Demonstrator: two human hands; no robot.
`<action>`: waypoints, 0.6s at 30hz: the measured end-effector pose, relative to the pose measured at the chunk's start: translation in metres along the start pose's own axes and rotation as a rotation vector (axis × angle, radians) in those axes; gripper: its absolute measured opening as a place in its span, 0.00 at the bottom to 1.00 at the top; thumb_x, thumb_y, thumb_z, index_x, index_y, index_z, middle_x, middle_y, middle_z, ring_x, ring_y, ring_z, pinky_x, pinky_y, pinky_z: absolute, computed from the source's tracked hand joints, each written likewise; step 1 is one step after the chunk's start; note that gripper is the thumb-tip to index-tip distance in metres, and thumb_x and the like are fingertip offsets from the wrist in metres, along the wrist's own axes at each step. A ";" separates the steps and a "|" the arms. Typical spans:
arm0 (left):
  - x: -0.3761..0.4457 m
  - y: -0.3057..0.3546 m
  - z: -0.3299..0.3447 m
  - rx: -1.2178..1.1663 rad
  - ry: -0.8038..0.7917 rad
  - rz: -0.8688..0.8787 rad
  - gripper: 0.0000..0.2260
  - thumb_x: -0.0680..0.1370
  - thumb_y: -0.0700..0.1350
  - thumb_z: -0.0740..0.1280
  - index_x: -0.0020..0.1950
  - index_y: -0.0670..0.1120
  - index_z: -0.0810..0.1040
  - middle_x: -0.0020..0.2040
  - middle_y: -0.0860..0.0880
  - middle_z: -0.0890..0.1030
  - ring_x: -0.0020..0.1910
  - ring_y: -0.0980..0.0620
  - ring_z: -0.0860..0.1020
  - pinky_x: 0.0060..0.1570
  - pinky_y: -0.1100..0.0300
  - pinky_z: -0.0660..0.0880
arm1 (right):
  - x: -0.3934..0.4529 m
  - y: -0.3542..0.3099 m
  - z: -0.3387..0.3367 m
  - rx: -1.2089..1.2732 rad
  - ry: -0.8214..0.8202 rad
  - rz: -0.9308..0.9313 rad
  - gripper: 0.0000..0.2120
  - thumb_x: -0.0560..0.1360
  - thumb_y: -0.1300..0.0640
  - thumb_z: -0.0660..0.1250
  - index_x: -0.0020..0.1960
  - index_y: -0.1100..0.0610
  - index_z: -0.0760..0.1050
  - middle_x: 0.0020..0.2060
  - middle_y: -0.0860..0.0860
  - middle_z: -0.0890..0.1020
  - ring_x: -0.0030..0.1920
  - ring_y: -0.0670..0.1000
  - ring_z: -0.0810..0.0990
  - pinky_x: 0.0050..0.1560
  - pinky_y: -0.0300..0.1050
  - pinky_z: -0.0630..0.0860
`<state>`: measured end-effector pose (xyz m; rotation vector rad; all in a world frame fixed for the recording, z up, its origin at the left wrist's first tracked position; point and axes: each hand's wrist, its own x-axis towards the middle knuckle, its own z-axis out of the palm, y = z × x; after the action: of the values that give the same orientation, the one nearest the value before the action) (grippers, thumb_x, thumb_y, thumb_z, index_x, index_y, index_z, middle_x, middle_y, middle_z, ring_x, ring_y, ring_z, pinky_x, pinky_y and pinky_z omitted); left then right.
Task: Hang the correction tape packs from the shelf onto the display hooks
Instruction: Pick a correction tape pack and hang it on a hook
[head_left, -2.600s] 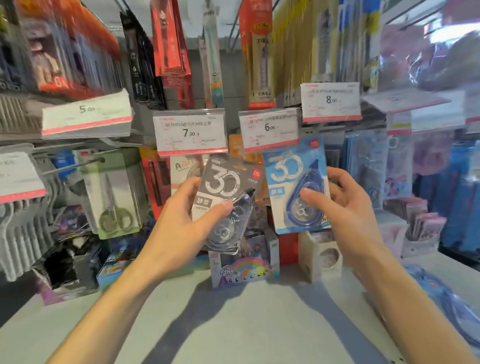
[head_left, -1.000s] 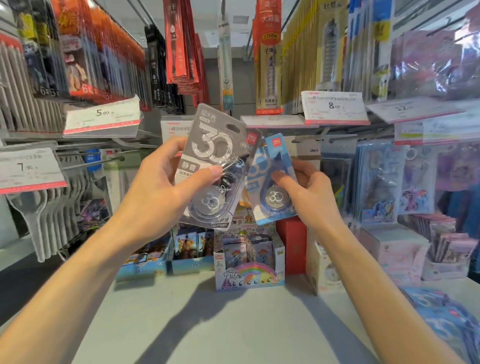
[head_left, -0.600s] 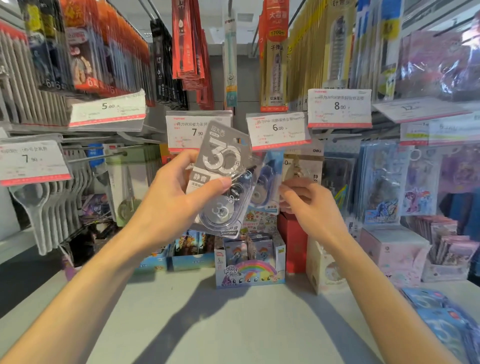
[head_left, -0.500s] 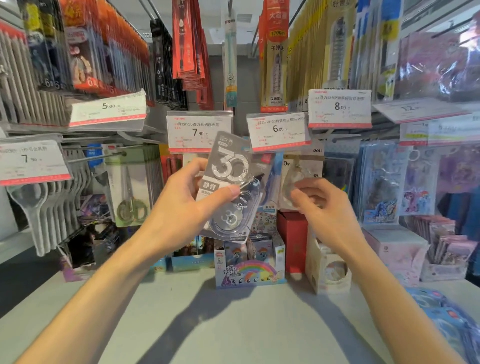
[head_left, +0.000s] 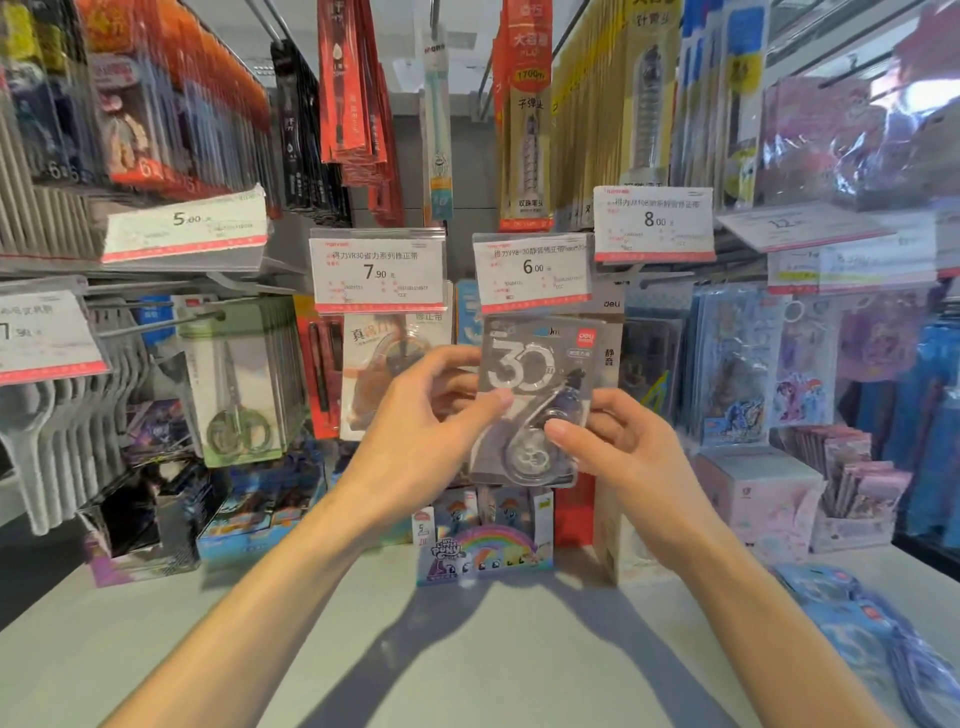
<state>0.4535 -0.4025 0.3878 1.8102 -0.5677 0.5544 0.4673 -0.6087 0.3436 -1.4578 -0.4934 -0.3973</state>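
Head camera view, looking forward and down at a stationery display, with two bare forearms reaching in from the bottom edge. Both hands hold one grey correction tape pack (head_left: 535, 402), printed with a large "30", upright in front of the display. The left hand (head_left: 426, 441) grips the pack's left edge, thumb on the front and fingers curled behind. The right hand (head_left: 618, 452) pinches the lower right part, its thumb pressed on the clear blister over the tape wheel. The top of the pack sits just under a white price tag marked 6.00 (head_left: 532, 270); whether its hole is on a hook cannot be told. To the left hangs a price tag marked 7.90 (head_left: 378, 270), with an orange-tinted correction tape pack (head_left: 387, 379) hanging below it. Further left hang packs of scissors (head_left: 239, 384). Below the hands a grey shelf (head_left: 467, 660) stretches toward the viewer. At its back stands a small display box with a rainbow print (head_left: 485, 545). At the shelf's right edge lie blue correction tape packs (head_left: 872, 639), blurred. Above, rows of pen packs hang from upper hooks.
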 end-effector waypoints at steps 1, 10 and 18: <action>0.002 0.002 -0.002 -0.005 0.017 -0.010 0.12 0.78 0.49 0.74 0.61 0.57 0.79 0.51 0.57 0.87 0.53 0.58 0.84 0.60 0.54 0.80 | 0.000 0.000 -0.004 0.021 0.027 0.011 0.14 0.73 0.56 0.78 0.56 0.57 0.79 0.48 0.51 0.90 0.48 0.46 0.88 0.44 0.35 0.80; 0.012 0.023 0.001 -0.033 -0.040 0.007 0.18 0.81 0.48 0.70 0.70 0.51 0.71 0.52 0.56 0.87 0.46 0.56 0.86 0.51 0.53 0.80 | -0.004 0.012 -0.033 0.055 0.135 0.043 0.11 0.78 0.61 0.71 0.59 0.57 0.79 0.50 0.53 0.89 0.49 0.50 0.89 0.43 0.37 0.81; 0.009 0.044 -0.009 -0.127 -0.092 0.197 0.11 0.79 0.45 0.69 0.62 0.50 0.76 0.44 0.49 0.88 0.38 0.49 0.84 0.40 0.61 0.78 | 0.000 0.011 -0.034 -0.003 0.138 0.005 0.09 0.79 0.61 0.71 0.59 0.56 0.78 0.50 0.52 0.89 0.48 0.51 0.89 0.43 0.36 0.82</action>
<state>0.4320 -0.4071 0.4278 1.6753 -0.8324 0.5570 0.4761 -0.6416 0.3333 -1.4233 -0.3784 -0.4913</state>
